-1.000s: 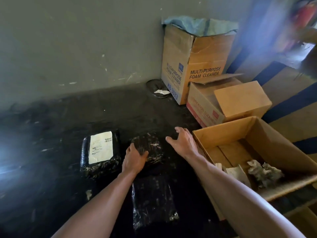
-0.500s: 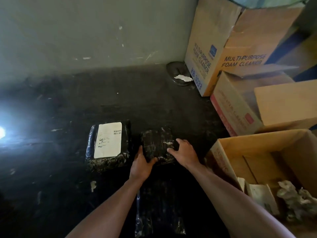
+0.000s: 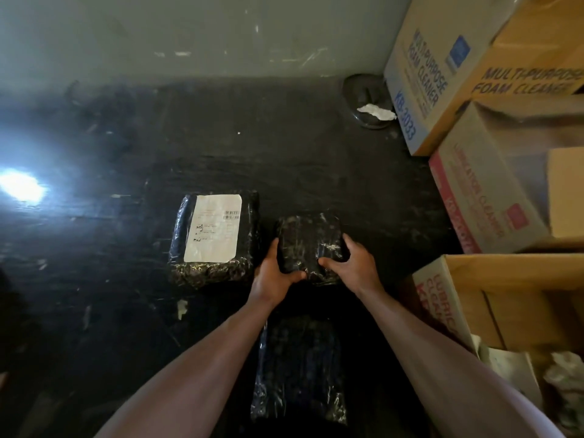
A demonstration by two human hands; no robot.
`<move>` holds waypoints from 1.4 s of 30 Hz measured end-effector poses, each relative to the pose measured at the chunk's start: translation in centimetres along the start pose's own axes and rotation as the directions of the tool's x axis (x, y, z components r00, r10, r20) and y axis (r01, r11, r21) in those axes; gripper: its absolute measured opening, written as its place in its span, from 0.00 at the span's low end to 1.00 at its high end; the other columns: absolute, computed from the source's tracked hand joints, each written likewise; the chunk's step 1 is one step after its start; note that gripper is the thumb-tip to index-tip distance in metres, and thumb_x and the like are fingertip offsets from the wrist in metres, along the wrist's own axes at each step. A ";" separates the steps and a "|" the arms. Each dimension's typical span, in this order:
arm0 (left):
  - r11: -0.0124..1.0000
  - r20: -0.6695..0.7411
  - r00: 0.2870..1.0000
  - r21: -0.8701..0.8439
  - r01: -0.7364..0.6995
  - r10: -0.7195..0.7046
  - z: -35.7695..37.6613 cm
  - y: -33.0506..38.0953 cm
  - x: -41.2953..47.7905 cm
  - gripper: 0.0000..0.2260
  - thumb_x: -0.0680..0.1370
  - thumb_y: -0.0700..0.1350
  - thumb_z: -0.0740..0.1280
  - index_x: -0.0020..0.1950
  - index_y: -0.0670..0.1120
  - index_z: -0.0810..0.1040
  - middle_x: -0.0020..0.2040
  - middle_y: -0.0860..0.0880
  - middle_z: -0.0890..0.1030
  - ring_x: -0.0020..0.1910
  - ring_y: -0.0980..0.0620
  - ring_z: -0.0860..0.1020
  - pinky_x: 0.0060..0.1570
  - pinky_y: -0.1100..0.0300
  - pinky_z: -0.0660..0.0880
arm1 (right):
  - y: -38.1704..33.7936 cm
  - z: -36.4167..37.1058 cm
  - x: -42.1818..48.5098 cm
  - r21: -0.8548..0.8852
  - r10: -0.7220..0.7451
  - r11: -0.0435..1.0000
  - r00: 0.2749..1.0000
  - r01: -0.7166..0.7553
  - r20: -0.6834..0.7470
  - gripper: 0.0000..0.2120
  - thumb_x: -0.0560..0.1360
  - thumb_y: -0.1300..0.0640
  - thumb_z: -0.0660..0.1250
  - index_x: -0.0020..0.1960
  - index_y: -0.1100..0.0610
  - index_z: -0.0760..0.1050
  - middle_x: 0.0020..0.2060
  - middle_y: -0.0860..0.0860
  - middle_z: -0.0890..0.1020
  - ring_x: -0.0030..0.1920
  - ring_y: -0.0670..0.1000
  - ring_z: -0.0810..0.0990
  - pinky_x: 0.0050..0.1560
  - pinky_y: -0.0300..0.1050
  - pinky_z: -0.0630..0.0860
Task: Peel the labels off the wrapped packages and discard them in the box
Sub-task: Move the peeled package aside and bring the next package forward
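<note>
A small black wrapped package [image 3: 308, 240] lies on the dark floor with no label showing on its top. My left hand [image 3: 272, 276] grips its near left corner and my right hand [image 3: 354, 267] grips its near right side. To the left lies a larger black wrapped package [image 3: 218, 270] with a white label [image 3: 215, 227] stuck on top. A third black wrapped package [image 3: 298, 371] lies between my forearms, close to me. The open cardboard box [image 3: 455, 298] at the right holds crumpled peeled labels [image 3: 565, 371].
Two cardboard cartons stand at the right: a tall foam cleaner carton [image 3: 442, 74] against the grey wall and a lower pink-printed carton [image 3: 483, 191]. A dark round lid with a white scrap [image 3: 368, 102] lies by the wall. Bright glare [image 3: 20, 186] marks the floor at the left.
My right hand came in from beside the open box and closed on the small package's right side. My left hand stayed on its left corner. The view tilted down and moved closer.
</note>
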State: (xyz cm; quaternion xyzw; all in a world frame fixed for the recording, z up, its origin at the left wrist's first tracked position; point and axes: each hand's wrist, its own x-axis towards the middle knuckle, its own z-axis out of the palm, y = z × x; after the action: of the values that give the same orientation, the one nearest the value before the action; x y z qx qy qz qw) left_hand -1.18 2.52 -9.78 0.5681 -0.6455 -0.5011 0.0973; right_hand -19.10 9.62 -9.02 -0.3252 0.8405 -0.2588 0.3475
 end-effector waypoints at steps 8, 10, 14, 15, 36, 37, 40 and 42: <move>0.991 -0.001 0.992 0.056 -0.125 0.125 -2.1 2.1 -3.3 0.47 0.68 0.53 0.79 0.80 0.52 0.56 0.70 0.50 0.74 0.68 0.49 0.73 0.61 0.60 0.68 | -1.4 -1.9 -3.8 -0.029 -0.060 0.998 0.994 0.058 -0.092 0.49 0.67 0.38 0.77 0.78 0.58 0.61 0.75 0.56 0.69 0.74 0.54 0.67 0.73 0.47 0.64; 0.985 0.007 0.987 0.063 -0.158 0.158 -2.9 2.4 -4.7 0.46 0.68 0.53 0.79 0.80 0.52 0.56 0.70 0.50 0.74 0.68 0.49 0.73 0.60 0.61 0.67 | -1.6 -2.1 -5.5 -0.027 -0.071 0.997 0.991 0.068 -0.116 0.49 0.67 0.38 0.76 0.78 0.58 0.61 0.75 0.56 0.69 0.74 0.54 0.67 0.73 0.49 0.65; 0.980 0.019 0.981 0.050 -0.193 0.192 -4.1 1.9 -8.4 0.48 0.67 0.54 0.79 0.80 0.51 0.55 0.71 0.49 0.73 0.69 0.50 0.72 0.65 0.57 0.68 | -2.0 -1.9 -9.9 0.002 -0.077 0.997 0.988 0.078 -0.133 0.50 0.66 0.36 0.76 0.78 0.58 0.61 0.74 0.54 0.70 0.73 0.53 0.69 0.72 0.51 0.67; 0.979 0.019 0.980 0.043 -0.200 0.199 -4.3 1.6 -9.7 0.48 0.68 0.53 0.79 0.80 0.51 0.55 0.71 0.50 0.73 0.69 0.50 0.72 0.64 0.58 0.68 | -1.8 -1.7 -11.0 0.010 -0.084 0.996 0.988 0.086 -0.129 0.51 0.65 0.34 0.75 0.78 0.57 0.62 0.73 0.53 0.72 0.72 0.52 0.71 0.71 0.51 0.69; 0.980 0.114 0.974 -0.017 -0.198 0.198 -3.3 -6.6 -23.9 0.41 0.68 0.55 0.78 0.77 0.53 0.62 0.68 0.55 0.73 0.68 0.54 0.71 0.70 0.53 0.68 | 4.8 2.1 -24.6 0.093 0.008 0.996 0.999 -0.011 0.032 0.47 0.70 0.44 0.77 0.80 0.56 0.55 0.75 0.53 0.68 0.74 0.52 0.67 0.73 0.50 0.66; 0.981 0.128 0.973 0.006 -0.196 0.194 -3.6 -6.4 -23.5 0.40 0.68 0.57 0.78 0.76 0.53 0.63 0.68 0.54 0.73 0.69 0.53 0.71 0.70 0.51 0.68 | 4.8 1.8 -24.4 0.072 0.008 0.997 0.999 -0.010 0.035 0.46 0.70 0.43 0.76 0.80 0.55 0.57 0.75 0.53 0.68 0.74 0.52 0.67 0.73 0.50 0.66; 0.979 0.071 0.977 0.023 -0.205 0.203 -4.8 -5.0 -22.1 0.39 0.70 0.55 0.76 0.77 0.52 0.61 0.72 0.52 0.70 0.72 0.49 0.68 0.71 0.49 0.66 | 3.6 0.6 -23.2 -0.007 -0.066 0.998 0.997 0.066 -0.049 0.40 0.71 0.42 0.75 0.77 0.53 0.63 0.73 0.52 0.69 0.72 0.51 0.69 0.70 0.49 0.69; 0.981 -0.005 0.982 0.041 -0.190 0.190 -5.9 -3.7 -21.1 0.42 0.73 0.53 0.74 0.80 0.49 0.54 0.77 0.47 0.64 0.75 0.47 0.63 0.73 0.47 0.62 | 2.1 -0.3 -21.8 -0.064 -0.141 0.989 0.984 0.134 -0.108 0.37 0.72 0.42 0.74 0.75 0.53 0.66 0.72 0.52 0.71 0.70 0.51 0.72 0.68 0.49 0.72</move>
State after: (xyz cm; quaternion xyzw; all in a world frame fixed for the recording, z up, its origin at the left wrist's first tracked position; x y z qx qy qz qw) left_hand 12.41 17.45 -0.38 0.5078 -0.7063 -0.4740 0.1361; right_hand -8.14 26.91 -1.14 -0.3770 0.8412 -0.2763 0.2717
